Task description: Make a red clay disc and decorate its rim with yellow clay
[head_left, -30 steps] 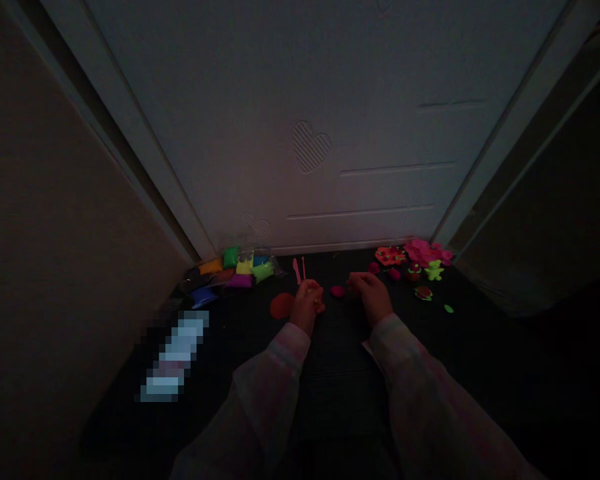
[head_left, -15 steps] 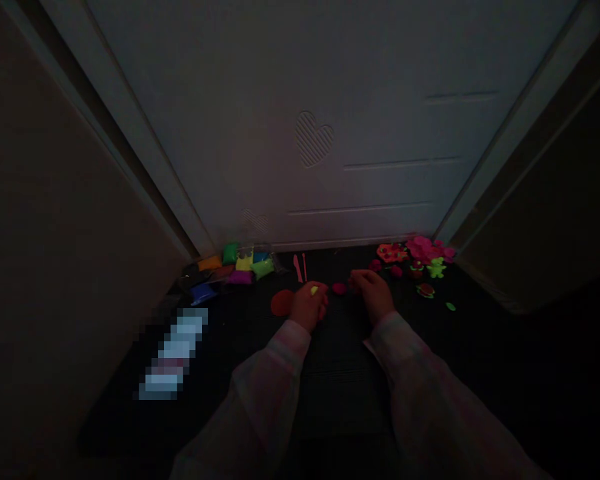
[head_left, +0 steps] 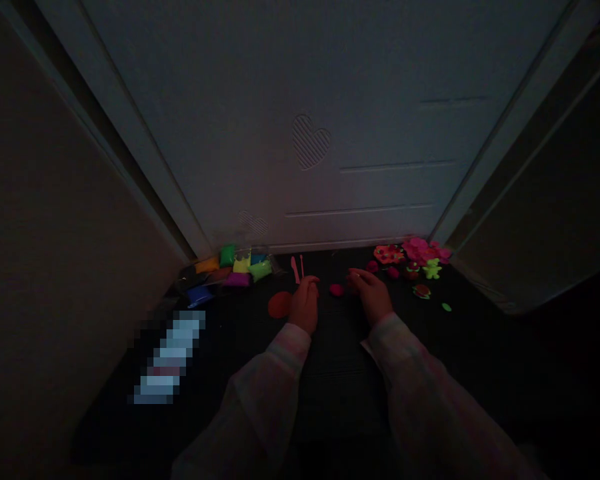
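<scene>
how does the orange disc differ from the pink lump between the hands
The orange disc is broad and round; the pink lump smaller and oval. The disc is orange-red, the lump deep pink. The disc lies beside the left hand, the lump between it and the right hand. Both rest on the dark surface.

Packets (head_left: pixel 239 279) lie left, figures (head_left: pixel 432 269) right, disc (head_left: pixel 279 305) and lump (head_left: pixel 337 290) between.

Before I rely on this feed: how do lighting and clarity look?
Head view: dim overall, dark tabletop fading toward black at lower right; head view: bright patch at left pixelated, unreadable; head view: gloom hides whether the left hand holds anything.
</scene>
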Demonstrator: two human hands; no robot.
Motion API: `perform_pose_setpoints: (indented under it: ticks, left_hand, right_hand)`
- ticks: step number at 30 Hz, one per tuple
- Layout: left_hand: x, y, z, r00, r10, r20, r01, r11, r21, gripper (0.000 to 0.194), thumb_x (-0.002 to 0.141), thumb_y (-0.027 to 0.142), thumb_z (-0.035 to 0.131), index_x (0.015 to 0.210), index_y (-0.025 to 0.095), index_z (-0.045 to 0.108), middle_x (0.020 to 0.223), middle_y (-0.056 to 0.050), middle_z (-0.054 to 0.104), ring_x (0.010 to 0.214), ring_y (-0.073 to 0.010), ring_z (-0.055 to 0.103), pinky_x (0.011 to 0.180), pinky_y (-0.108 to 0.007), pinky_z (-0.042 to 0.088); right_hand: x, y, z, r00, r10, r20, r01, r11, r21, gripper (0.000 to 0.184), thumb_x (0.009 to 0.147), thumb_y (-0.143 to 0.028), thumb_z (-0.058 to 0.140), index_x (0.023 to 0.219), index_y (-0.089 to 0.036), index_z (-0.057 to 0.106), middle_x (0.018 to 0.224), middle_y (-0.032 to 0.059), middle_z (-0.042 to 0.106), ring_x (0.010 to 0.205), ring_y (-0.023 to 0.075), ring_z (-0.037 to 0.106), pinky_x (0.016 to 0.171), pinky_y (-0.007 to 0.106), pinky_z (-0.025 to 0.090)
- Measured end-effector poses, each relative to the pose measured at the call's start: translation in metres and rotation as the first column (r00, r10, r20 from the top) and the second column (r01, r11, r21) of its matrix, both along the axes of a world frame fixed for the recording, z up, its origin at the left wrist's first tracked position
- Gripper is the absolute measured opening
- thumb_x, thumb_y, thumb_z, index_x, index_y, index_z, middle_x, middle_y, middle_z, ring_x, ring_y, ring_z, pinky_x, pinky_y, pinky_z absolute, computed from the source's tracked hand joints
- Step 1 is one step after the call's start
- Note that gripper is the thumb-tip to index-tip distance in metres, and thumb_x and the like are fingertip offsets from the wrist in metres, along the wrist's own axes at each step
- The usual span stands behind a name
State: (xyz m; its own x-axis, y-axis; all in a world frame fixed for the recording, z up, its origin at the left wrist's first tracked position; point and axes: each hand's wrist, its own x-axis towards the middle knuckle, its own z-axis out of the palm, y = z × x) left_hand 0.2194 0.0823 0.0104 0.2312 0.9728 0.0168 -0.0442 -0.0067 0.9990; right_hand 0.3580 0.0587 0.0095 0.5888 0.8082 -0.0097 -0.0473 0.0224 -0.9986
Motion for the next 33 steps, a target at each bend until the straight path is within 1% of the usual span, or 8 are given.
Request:
perform_pose_setpoints:
  ticks: [2,4,6,9,14,20,26,33]
  left_hand:
    - [0.003,0.000,-0.004,0.992,0.003,-0.129,0.020,0.984,0.178,0.024,0.075,0.023,0.039,0.097,0.019,0.048,0.073,-0.001,0.051,0.060,-0.0094,0.049,0.054,-0.021,0.040]
    - [0.007,0.002,-0.009,0.966,0.017,-0.260,0.075,0.938,0.340,0.031,0.076,0.018,0.036,0.106,0.017,0.043,0.089,-0.006,0.052,0.076,-0.0127,0.051,0.068,-0.026,0.042]
    - [0.011,0.005,-0.013,0.939,0.032,-0.341,0.127,0.893,0.433,0.035,0.076,0.013,0.034,0.110,0.016,0.041,0.100,-0.008,0.050,0.090,-0.0149,0.049,0.080,-0.031,0.039]
    - [0.014,0.010,-0.015,0.899,0.062,-0.433,0.186,0.841,0.508,0.041,0.074,0.006,0.031,0.112,0.018,0.040,0.107,-0.008,0.049,0.100,-0.0154,0.045,0.088,-0.033,0.035]
    - [0.016,0.014,-0.016,0.774,0.164,-0.612,0.254,0.805,0.536,0.038,0.073,0.003,0.030,0.106,0.012,0.046,0.108,-0.012,0.049,0.103,-0.0174,0.044,0.090,-0.033,0.036]
    - [0.016,0.014,-0.023,0.613,0.244,-0.752,0.337,0.779,0.528,0.036,0.075,0.005,0.029,0.107,0.005,0.046,0.110,-0.016,0.050,0.112,-0.0219,0.037,0.093,-0.036,0.031]
    - [0.017,0.015,-0.024,0.591,0.275,-0.759,0.315,0.787,0.531,0.033,0.078,0.013,0.029,0.105,0.005,0.046,0.108,-0.018,0.051,0.112,-0.0231,0.036,0.092,-0.038,0.030]
    - [0.016,0.011,-0.016,0.628,0.276,-0.728,0.279,0.793,0.542,0.040,0.074,0.016,0.035,0.111,0.003,0.041,0.114,-0.019,0.045,0.113,-0.0258,0.033,0.092,-0.039,0.030]
  right_hand:
    - [0.000,0.000,0.000,1.000,0.009,0.014,-0.010,1.000,0.007,0.038,0.057,-0.039,0.056,0.088,-0.016,0.058,0.076,0.0033,0.061,0.064,0.0124,0.053,0.055,0.024,0.038]
    - [0.001,0.001,-0.002,1.000,0.019,0.021,-0.020,1.000,0.015,0.041,0.059,-0.038,0.054,0.094,-0.016,0.056,0.080,0.0033,0.061,0.064,0.0114,0.053,0.056,0.024,0.039]
    - [0.001,0.001,-0.004,0.999,0.029,0.018,-0.029,0.999,0.022,0.042,0.060,-0.037,0.052,0.096,-0.016,0.055,0.079,0.0026,0.060,0.062,0.0102,0.052,0.056,0.024,0.039]
    - [0.001,0.002,-0.006,1.000,0.023,0.009,-0.023,0.999,0.049,0.040,0.061,-0.037,0.052,0.095,-0.016,0.053,0.073,0.0005,0.059,0.056,0.0087,0.050,0.053,0.023,0.039]
    - [-0.001,0.003,-0.004,0.999,-0.054,0.007,0.053,0.995,0.088,0.034,0.058,-0.039,0.056,0.083,-0.017,0.049,0.061,-0.0027,0.056,0.054,0.0092,0.050,0.051,0.023,0.037]
    - [-0.003,-0.001,0.001,0.997,-0.039,0.067,0.034,0.997,0.071,0.030,0.058,-0.042,0.055,0.074,-0.017,0.053,0.061,-0.0013,0.054,0.055,0.0102,0.049,0.053,0.024,0.037]
    - [-0.007,-0.006,-0.002,0.980,-0.052,0.193,0.038,0.997,0.073,0.034,0.063,-0.046,0.047,0.082,-0.018,0.054,0.061,-0.0017,0.052,0.056,0.0110,0.047,0.056,0.026,0.037]
    - [-0.010,-0.023,-0.008,0.935,-0.027,0.354,0.019,0.999,0.027,0.030,0.062,-0.045,0.050,0.077,-0.019,0.050,0.065,-0.0004,0.052,0.059,0.0126,0.049,0.055,0.026,0.038]
